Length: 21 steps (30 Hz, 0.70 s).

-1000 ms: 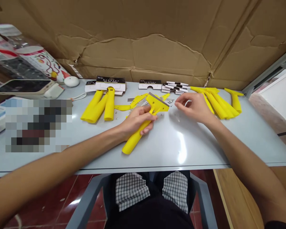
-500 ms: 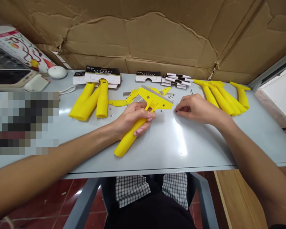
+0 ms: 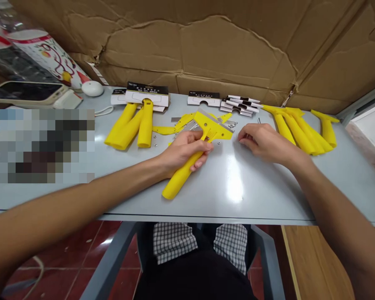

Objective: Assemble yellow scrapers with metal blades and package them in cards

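Observation:
My left hand (image 3: 189, 152) is wrapped round the neck of a yellow scraper (image 3: 179, 179). The scraper's wide head, with two holes and a metal blade along its far edge, points up and to the right. My right hand (image 3: 262, 141) is just right of the scraper head, low over the table, thumb and fingertips pinched together. Whatever is between those fingertips is too small or hidden to name. A small nut (image 3: 218, 143) lies between the two hands. Behind the scraper lie yellow plates (image 3: 164, 130), metal blades and small screws (image 3: 233, 125) in a loose pile.
Yellow scrapers with black-and-white card sleeves (image 3: 146, 98) lie at left. More yellow scrapers (image 3: 300, 129) are at right. Folded cards (image 3: 203, 99) rest against the cardboard wall (image 3: 225, 50). A phone (image 3: 25, 93), white mouse (image 3: 93, 88) and patterned tube (image 3: 50, 54) stand far left.
The whole view has shifted, so the table contents sit further right. Both hands keep nearly the same pose. A small dark thing seen at my right fingertips earlier is now out of sight.

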Motion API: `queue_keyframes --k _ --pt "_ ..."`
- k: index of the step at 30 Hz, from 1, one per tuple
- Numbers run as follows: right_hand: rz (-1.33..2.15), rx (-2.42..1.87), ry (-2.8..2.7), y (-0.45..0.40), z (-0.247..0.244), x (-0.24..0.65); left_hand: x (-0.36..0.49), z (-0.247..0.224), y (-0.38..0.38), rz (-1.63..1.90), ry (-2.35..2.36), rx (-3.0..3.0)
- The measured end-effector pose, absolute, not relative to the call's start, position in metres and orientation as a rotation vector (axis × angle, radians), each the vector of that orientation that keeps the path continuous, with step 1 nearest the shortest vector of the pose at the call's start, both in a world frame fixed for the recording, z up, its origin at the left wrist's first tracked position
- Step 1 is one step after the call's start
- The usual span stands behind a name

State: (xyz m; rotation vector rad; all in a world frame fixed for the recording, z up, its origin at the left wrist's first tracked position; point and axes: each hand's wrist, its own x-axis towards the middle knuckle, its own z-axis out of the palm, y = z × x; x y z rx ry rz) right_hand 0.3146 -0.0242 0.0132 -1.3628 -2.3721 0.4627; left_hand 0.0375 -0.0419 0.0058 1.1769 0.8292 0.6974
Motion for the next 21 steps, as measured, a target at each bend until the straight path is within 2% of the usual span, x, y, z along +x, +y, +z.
queue_keyframes --k 7,21 --pt "0.875 -1.165 -1.988 -0.037 0.023 0.299 0.040 0.008 -0.046 0.671 0.839 1.146" --pt "0.728 -1.065 -1.956 -0.047 0.014 0.279 0.040 0.002 -0.052 0.676 0.798 1.162"
